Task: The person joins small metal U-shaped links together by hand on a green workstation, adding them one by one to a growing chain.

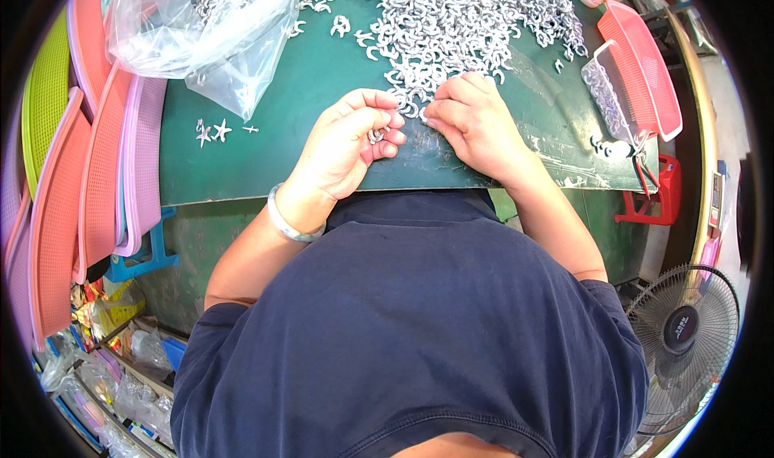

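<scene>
A large heap of small silver crescent-shaped pieces (451, 31) spreads over the green tabletop (242, 164). My left hand (343, 139), wearing a pale bangle (292, 220) at the wrist, is curled closed just left of the heap's near tip. Between its fingers shows a small silver piece (376, 135); whether more lie in the palm is hidden. My right hand (476, 123) rests at the near edge of the heap, thumb and fingers pinched together. A small pale piece (423, 114) shows at its fingertips.
A clear plastic bag (234, 63) lies at the back left, with a few star-shaped pieces (221, 131) nearby. Coloured baskets (145, 160) stack along the left edge. On the right are a pink basket (645, 71), a clear box of pieces (603, 99), a red stool (665, 192) and a fan (681, 329).
</scene>
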Motion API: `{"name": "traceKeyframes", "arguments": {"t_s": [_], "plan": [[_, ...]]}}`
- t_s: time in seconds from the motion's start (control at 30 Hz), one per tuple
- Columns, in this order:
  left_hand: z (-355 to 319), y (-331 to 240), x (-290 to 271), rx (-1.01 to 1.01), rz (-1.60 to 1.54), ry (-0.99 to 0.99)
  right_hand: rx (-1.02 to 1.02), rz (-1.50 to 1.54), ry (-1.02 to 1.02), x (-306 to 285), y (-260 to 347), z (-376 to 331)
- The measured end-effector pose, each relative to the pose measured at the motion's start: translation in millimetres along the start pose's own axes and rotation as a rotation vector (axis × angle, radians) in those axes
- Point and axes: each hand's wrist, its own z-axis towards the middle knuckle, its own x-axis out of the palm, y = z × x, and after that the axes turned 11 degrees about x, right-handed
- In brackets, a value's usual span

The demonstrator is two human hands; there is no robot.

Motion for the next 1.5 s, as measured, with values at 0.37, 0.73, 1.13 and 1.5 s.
{"name": "traceKeyframes", "arguments": {"t_s": [0.37, 0.73, 1.13, 1.5], "plan": [[-0.1, 6.2, 9.5, 0.002, 0.178, 0.090, 0.123, 0.456, -0.074, 1.0, 6.2, -0.5], [-4.9, 5.3, 14.5, 0.200, 0.674, 0.058, 0.139, 0.089, -0.119, -4.0, -3.3, 0.5], [-8.4, 6.8, 17.0, 0.535, 1.502, 0.253, 0.190, -0.164, -0.119, 8.6, 5.6, 1.8], [-4.8, 1.7, 5.3, 0.132, 0.437, 0.113, 0.121, -0.148, -0.052, -1.6, 10.2, -0.1]]}}
